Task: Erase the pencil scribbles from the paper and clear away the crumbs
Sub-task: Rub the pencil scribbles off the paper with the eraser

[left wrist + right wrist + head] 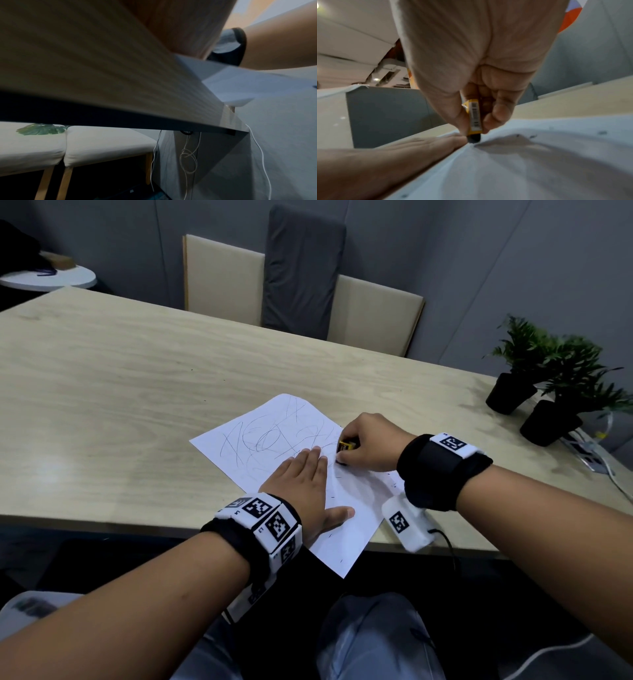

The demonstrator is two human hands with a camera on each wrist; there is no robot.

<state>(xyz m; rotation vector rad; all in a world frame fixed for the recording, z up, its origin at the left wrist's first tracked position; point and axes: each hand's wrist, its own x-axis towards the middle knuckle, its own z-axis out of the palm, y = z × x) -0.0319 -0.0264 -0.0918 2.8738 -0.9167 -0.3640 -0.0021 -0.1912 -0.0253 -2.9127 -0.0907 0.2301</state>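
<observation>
Thin white scribbled paper point(274, 436): flimsy, creases easily; flat left hand point(301, 484) pins it | right hand point(368, 441) pinches yellow-sleeved eraser point(474, 119); grip sleeve low

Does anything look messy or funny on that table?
A little. The paper lies crooked, and its near corner sticks out past the table edge. Small dark eraser crumbs are scattered over the near part. The right hand presses the eraser on the sheet, which ripples there.
</observation>
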